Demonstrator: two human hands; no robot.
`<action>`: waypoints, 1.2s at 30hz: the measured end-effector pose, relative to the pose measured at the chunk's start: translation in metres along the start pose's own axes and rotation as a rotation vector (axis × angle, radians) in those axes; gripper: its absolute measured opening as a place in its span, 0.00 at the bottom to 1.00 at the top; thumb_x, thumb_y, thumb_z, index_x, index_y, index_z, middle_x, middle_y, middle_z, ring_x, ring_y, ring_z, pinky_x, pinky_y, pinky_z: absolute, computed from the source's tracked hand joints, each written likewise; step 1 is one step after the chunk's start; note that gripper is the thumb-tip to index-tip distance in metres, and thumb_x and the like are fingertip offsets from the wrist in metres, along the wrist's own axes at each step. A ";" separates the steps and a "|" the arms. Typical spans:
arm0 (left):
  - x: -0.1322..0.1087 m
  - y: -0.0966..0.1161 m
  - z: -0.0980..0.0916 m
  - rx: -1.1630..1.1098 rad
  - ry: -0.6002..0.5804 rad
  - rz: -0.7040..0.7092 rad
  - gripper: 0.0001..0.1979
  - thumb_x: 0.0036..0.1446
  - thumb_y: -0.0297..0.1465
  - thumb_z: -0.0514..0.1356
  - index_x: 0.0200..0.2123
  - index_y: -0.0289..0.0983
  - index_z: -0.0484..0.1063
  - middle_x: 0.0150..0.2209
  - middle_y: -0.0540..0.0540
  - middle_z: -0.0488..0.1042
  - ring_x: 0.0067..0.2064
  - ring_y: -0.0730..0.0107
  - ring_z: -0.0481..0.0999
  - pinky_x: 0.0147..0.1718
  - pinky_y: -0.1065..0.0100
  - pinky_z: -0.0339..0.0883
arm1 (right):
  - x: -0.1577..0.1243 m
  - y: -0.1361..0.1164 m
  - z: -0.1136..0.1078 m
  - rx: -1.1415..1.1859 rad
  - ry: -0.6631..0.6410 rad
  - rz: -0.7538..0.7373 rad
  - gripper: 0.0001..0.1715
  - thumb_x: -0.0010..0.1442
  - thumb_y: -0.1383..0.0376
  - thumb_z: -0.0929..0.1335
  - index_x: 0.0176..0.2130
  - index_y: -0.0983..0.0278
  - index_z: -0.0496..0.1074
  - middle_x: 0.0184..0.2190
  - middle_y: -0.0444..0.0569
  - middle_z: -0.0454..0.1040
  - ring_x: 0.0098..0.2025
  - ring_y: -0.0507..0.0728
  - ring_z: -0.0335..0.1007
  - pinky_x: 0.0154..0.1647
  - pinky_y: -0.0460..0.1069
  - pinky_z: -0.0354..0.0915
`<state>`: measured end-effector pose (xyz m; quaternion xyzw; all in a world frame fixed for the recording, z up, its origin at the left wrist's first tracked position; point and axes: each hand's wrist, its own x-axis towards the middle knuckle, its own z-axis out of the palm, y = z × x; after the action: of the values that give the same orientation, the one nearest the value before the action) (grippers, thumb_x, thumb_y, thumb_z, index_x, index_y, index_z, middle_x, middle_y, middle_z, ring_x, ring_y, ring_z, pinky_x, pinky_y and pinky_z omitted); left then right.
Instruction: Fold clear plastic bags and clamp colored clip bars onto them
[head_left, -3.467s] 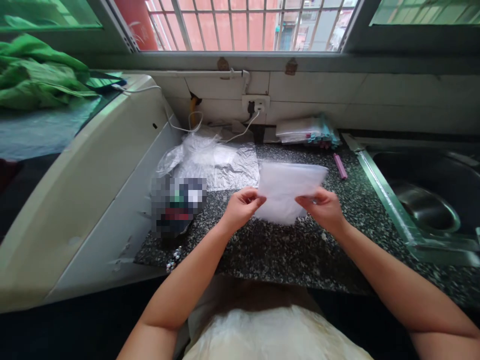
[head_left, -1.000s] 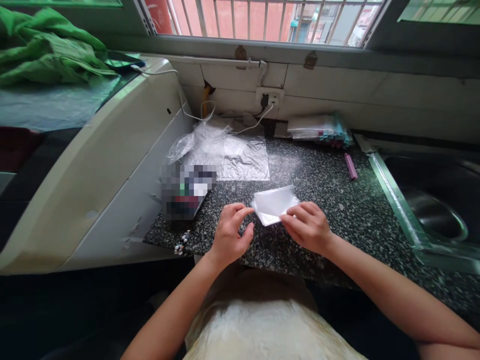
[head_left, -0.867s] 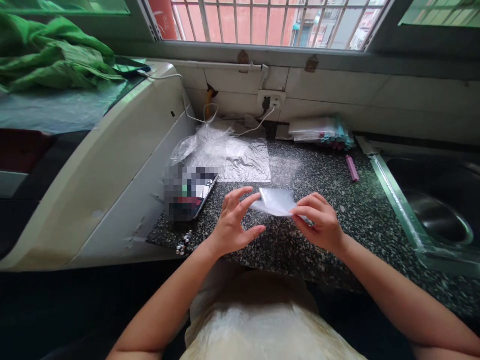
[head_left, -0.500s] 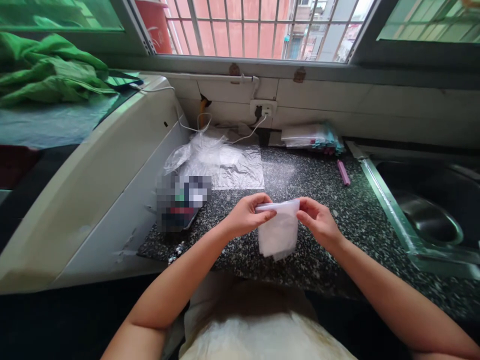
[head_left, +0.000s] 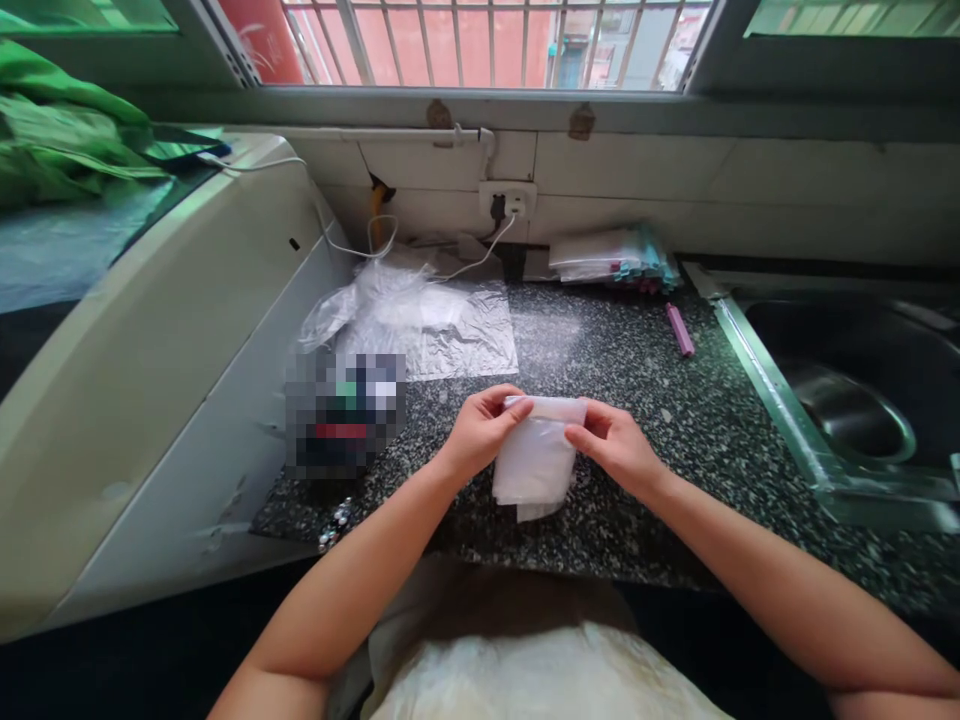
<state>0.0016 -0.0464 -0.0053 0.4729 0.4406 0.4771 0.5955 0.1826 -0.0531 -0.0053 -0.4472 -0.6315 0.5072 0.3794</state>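
Between my two hands hangs a folded, whitish translucent plastic bag (head_left: 534, 462), held over the front part of the speckled dark countertop (head_left: 622, 370). My left hand (head_left: 484, 428) pinches its upper left corner, thumb in front. At the upper right corner, my right hand (head_left: 609, 440) grips it between thumb and fingers. The top edge looks folded over in a band, and the lower edges lie unevenly over one another. Behind the hands, a thin clear plastic sheet (head_left: 472, 335) lies crumpled on the counter.
A pink stick-shaped piece (head_left: 680, 330) lies near the metal-rimmed sink (head_left: 776, 420). Against the wall rests a stack of clear bags with teal and pink ends (head_left: 615, 257). A blurred-out object (head_left: 345, 415) stands left. A white cable (head_left: 487, 250) runs from the socket (head_left: 508, 201).
The bag's top edge has turned so that a folded band now faces me. Both hands have shifted slightly left in view as the camera moved.
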 end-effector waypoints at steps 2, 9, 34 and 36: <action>0.000 0.000 -0.001 -0.031 0.060 0.033 0.19 0.39 0.45 0.66 0.22 0.34 0.67 0.19 0.55 0.61 0.21 0.81 0.57 0.19 0.76 0.51 | 0.000 0.002 0.003 0.008 -0.106 0.059 0.19 0.46 0.53 0.70 0.29 0.66 0.70 0.24 0.45 0.70 0.27 0.51 0.63 0.27 0.46 0.61; 0.004 -0.004 -0.006 -0.116 0.111 0.085 0.17 0.38 0.42 0.68 0.21 0.34 0.69 0.18 0.54 0.64 0.21 0.81 0.59 0.20 0.76 0.55 | -0.002 0.009 0.011 0.010 -0.199 0.197 0.15 0.47 0.57 0.69 0.28 0.68 0.73 0.24 0.44 0.72 0.27 0.52 0.65 0.31 0.48 0.62; 0.000 -0.011 0.001 -0.161 -0.112 -0.207 0.22 0.31 0.40 0.71 0.28 0.30 0.74 0.27 0.45 0.76 0.28 0.72 0.72 0.32 0.69 0.65 | 0.002 0.001 0.003 0.081 0.068 0.061 0.25 0.43 0.47 0.71 0.32 0.65 0.71 0.28 0.48 0.73 0.30 0.53 0.66 0.30 0.47 0.64; -0.001 -0.012 0.003 -0.148 -0.180 -0.259 0.22 0.30 0.40 0.72 0.28 0.30 0.74 0.26 0.46 0.75 0.27 0.72 0.71 0.30 0.70 0.65 | 0.003 -0.001 0.000 0.107 0.142 0.046 0.23 0.43 0.48 0.71 0.29 0.65 0.70 0.26 0.46 0.72 0.28 0.52 0.65 0.29 0.47 0.63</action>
<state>0.0066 -0.0490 -0.0163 0.4079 0.4064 0.3834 0.7222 0.1814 -0.0506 -0.0040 -0.4755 -0.5648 0.5156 0.4349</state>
